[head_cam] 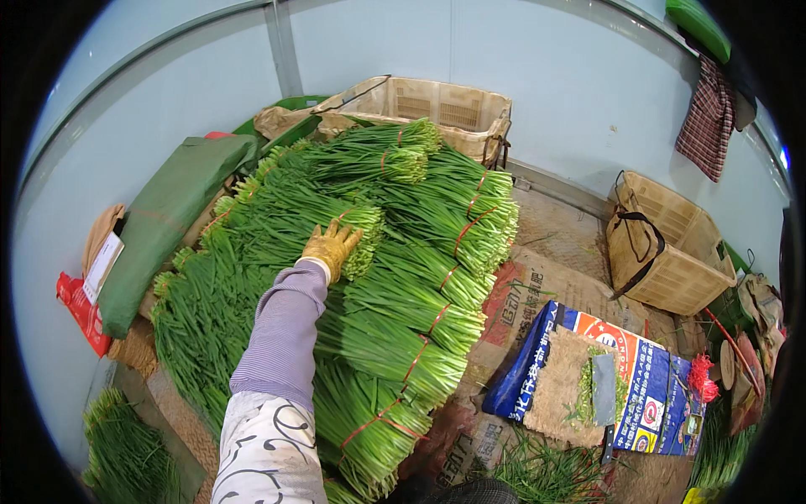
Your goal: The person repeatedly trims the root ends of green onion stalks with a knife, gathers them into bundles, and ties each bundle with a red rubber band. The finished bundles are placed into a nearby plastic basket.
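My left hand, in a yellow-coated work glove, rests with fingers spread on a bundle of green garlic chives bound with a red tie, near the cut pale ends. Whether it grips the bundle I cannot tell. Around it lies a large heap of similar bundles, with a column of them along the right side, cut ends facing right. My right hand is out of view. On the right, a cleaver with a black handle lies on a brown fibrous mat strewn with green trimmings, on top of a blue printed sack.
A beige plastic crate stands behind the heap, another at the right by the wall. A folded green sheet lies at the left. Loose chives lie below the mat. A checked cloth hangs at upper right.
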`<state>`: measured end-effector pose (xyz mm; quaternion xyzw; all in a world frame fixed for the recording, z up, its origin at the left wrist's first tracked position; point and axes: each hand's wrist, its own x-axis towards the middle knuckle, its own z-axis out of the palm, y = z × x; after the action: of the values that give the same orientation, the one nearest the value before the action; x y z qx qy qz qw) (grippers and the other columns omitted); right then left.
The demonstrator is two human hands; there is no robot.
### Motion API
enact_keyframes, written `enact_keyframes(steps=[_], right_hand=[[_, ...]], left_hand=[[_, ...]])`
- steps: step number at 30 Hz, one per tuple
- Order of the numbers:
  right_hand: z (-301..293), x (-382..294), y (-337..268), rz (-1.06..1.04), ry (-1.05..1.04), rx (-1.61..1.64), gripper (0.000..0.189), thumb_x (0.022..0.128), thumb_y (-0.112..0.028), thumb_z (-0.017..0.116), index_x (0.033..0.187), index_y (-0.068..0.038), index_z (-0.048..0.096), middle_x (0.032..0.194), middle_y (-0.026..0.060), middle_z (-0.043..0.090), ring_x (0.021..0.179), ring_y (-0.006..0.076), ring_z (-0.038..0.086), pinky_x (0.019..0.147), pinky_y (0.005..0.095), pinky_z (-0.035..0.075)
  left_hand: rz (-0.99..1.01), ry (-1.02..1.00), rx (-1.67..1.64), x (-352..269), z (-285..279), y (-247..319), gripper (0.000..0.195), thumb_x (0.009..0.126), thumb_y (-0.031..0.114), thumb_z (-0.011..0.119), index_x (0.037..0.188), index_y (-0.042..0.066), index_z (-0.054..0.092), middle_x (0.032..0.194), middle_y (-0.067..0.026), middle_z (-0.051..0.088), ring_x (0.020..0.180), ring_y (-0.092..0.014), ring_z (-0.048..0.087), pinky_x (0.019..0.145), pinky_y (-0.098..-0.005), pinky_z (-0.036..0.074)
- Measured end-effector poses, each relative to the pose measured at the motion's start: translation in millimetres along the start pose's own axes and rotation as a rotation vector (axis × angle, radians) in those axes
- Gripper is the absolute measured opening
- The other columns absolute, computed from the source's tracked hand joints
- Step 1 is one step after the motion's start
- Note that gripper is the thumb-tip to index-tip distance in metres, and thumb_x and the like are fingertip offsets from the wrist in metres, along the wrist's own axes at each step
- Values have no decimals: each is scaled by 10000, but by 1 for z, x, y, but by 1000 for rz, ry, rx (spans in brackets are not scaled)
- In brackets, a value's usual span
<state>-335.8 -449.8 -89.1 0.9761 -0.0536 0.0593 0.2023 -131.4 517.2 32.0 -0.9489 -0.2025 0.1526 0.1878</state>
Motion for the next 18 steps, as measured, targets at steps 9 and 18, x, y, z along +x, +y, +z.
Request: enact_keyframes(steps=[9,18], right_hand=[[3,-14,16,4,-38,-55,366,955,-479,523,1033,-186,728,943,107,760,852,294,742,720,470,566],[24,-23,46,-46,-74,-112,343,976,-445,497,967,-200,738,922,81,765,840,276,749,663,462,580]], left_hand=[[132,143,-406,20,26,-13,766,693,-26,707,1418,130,514,1336,-140,580,1271,-370,546,1088,-399,448],[-162,736,-1181,-45,19,-98,764,537,-67,861,1229,75,570,1198,-83,628,1128,-266,602,998,-356,508]])
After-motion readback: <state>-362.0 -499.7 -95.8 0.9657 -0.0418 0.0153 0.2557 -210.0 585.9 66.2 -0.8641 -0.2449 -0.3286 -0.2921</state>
